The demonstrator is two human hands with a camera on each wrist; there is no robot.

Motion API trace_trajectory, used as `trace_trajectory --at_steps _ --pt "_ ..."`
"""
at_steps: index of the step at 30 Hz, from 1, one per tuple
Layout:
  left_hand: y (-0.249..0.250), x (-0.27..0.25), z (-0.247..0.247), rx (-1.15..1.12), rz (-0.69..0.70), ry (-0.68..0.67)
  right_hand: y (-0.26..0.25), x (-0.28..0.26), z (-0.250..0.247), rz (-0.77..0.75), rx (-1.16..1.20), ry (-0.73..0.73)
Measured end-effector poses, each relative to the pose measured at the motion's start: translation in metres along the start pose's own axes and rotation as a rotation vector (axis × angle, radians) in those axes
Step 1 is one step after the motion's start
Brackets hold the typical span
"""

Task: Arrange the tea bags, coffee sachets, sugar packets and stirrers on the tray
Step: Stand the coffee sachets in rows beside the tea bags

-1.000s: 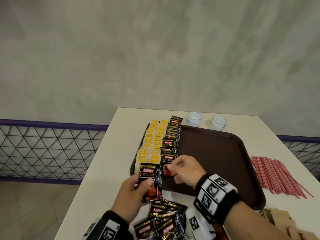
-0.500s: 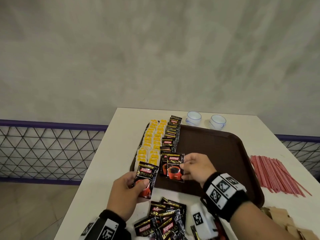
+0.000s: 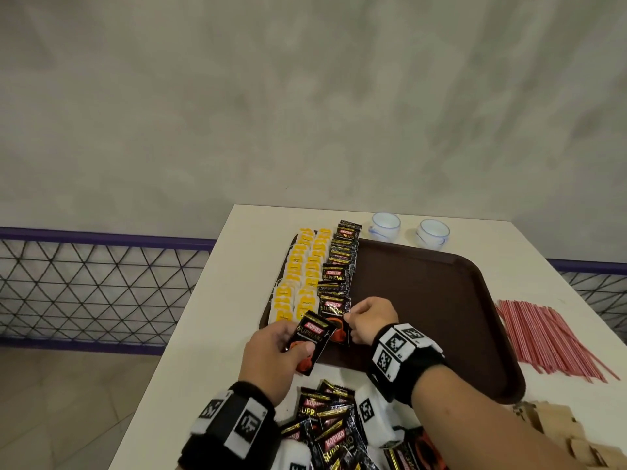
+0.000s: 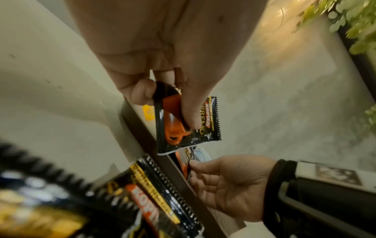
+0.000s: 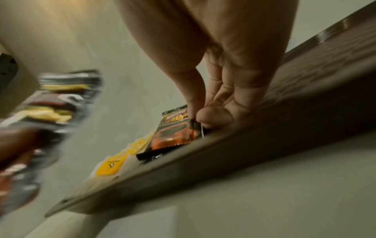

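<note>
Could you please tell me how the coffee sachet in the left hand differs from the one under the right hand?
The black coffee sachet in the left hand is held tilted above the brown plastic tray; the black coffee sachet at the right hand lies on the tray, ending the row, its edge pinched. Both are Kopiko Supremo.

Black coffee sachets (image 3: 340, 262) & yellow tea bags (image 3: 303, 266) in rows along brown tray (image 3: 441, 300) left edge; red stirrers (image 3: 549, 337) beside tray.

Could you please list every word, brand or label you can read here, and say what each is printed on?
"KOPIKO SUPREMO": coffee sachet held by the left hand.
"KOPIKO SUPREMO": sachets in the row on the tray and in the loose pile.
Yellow tea bag tags: print too small.
Wristband markers: patterns, no words.
</note>
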State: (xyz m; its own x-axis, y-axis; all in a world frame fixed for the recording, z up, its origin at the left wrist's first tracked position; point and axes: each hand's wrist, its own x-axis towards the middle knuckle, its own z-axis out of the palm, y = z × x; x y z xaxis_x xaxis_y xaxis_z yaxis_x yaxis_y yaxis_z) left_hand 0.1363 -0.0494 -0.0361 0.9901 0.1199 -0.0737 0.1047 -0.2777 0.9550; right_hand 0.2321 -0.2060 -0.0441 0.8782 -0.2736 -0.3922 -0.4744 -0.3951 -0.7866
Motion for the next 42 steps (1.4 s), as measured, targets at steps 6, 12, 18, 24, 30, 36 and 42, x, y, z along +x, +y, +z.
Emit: trace_trajectory --at_steps 6,12,18,24,30,36,42 --pt "0.002 0.028 0.023 0.214 -0.018 -0.092 0.003 -0.009 -0.013 -0.088 0.025 -0.075" --pt "0.007 0.034 0.030 0.238 -0.069 -0.065 0.001 -0.035 -0.037 -0.105 0.379 -0.377" --pt "0.008 0.028 0.039 0.311 0.002 -0.097 0.014 -0.035 -0.033 -0.264 0.046 -0.337" --pt "0.011 0.028 0.042 0.426 0.025 -0.184 0.019 -0.029 -0.027 -0.140 0.159 -0.309" --pt "0.010 0.029 0.037 0.414 0.014 -0.227 0.026 -0.026 -0.031 -0.169 0.119 -0.228" --pt "0.014 0.031 0.034 0.466 0.046 -0.212 0.032 -0.028 -0.034 -0.128 0.159 -0.241" --pt "0.011 0.034 0.033 0.392 -0.011 -0.153 0.027 -0.024 -0.021 -0.139 0.057 -0.160"
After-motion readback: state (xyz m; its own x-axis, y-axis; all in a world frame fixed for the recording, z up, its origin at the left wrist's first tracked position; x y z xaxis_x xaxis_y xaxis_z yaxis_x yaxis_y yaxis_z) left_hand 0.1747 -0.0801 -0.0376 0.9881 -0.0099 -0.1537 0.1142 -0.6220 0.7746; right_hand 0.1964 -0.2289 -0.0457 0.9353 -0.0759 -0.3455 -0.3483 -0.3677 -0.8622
